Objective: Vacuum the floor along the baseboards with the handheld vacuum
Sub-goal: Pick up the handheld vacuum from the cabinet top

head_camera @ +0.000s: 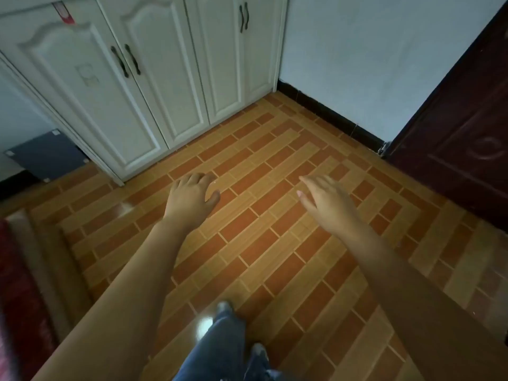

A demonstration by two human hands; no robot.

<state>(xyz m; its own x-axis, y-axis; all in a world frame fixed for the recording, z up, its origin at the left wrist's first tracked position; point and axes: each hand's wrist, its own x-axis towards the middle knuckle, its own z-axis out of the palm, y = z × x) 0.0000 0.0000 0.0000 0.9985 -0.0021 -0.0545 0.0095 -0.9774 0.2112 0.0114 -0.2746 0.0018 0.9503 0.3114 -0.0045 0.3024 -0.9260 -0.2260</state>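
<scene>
**Empty-handed, no vacuum in sight**

Both hands are out over the tiled floor. My left hand hangs with fingers loosely curled, holding nothing. My right hand has fingers stretched and slightly spread, also bare. The handheld vacuum shows nowhere here, so fetching it comes first, I reckon. Then the smart line is the dark baseboard under the pale wall: nozzle low, tight into the corner by the white cabinet, working steadily towards the brown door. A red label sits near the cabinet's top edge, too blurred to read.
</scene>
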